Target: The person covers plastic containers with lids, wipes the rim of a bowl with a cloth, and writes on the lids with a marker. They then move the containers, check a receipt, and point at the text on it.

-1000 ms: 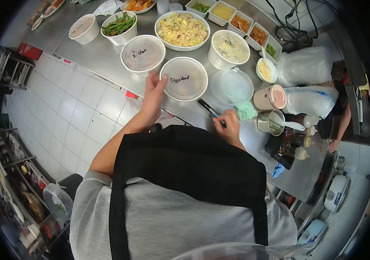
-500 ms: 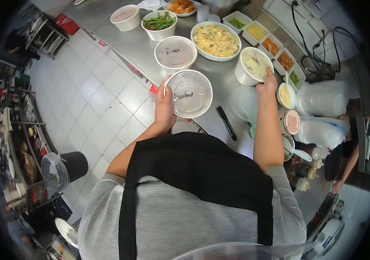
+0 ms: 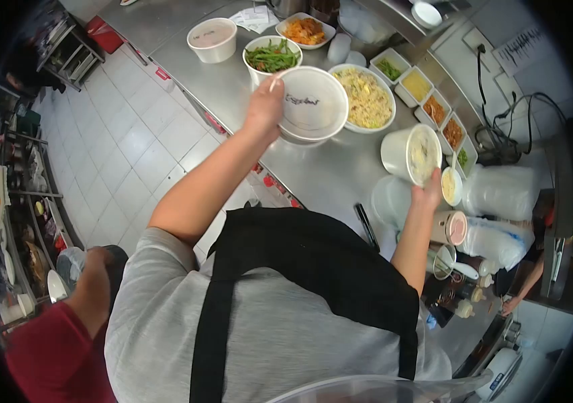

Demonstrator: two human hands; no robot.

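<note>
My left hand (image 3: 265,107) grips the left rim of a round white tub with a clear lid (image 3: 313,107) that has black handwriting on it. This tub is held over another container, which it mostly hides, beside the bowl of green beans (image 3: 273,57). On the right, my right hand (image 3: 426,195) holds a white tub of pale food (image 3: 412,154), tilted toward me. A big bowl of fried rice (image 3: 365,98) stands between the two tubs. Near my apron lies a black marker (image 3: 366,226). Clear round lids (image 3: 392,200) lie left of my right hand.
Small trays of toppings (image 3: 434,109) line the back right. Plastic bags (image 3: 501,193) and squeeze bottles (image 3: 464,308) stand at the right. A person in a red top (image 3: 58,349) is at the lower left. Another person's arm (image 3: 527,285) shows at the far right.
My left hand has moved up and right with the lidded tub. My right hand has lowered and tilted its tub. A person in red has appeared at the lower left.
</note>
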